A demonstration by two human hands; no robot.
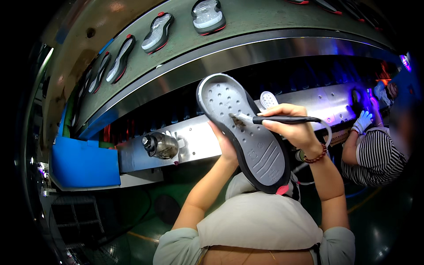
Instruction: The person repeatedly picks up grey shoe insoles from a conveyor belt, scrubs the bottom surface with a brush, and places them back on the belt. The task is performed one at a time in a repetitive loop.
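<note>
A large shoe sole (265,148), grey on its face with a black rim and a red tip, is held up in front of me, tilted, with its dimpled face toward me. My left hand (224,143) grips it by the left edge, its fingers mostly hidden behind the sole. In my right hand (295,129) is a brush (287,119) with a black handle, pinched between thumb and fingers. A pale tube runs from the handle's rear end. The brush's dark bristles meet the grey face near its middle.
Beyond a steel rail, a green conveyor belt (181,42) carries several soles. A dark translucent bottle (162,145) stands on the metal ledge (198,137), left of my hands. A blue box (84,163) is farther left. At right, a co-worker in a striped top (375,157) wears a blue glove (363,121).
</note>
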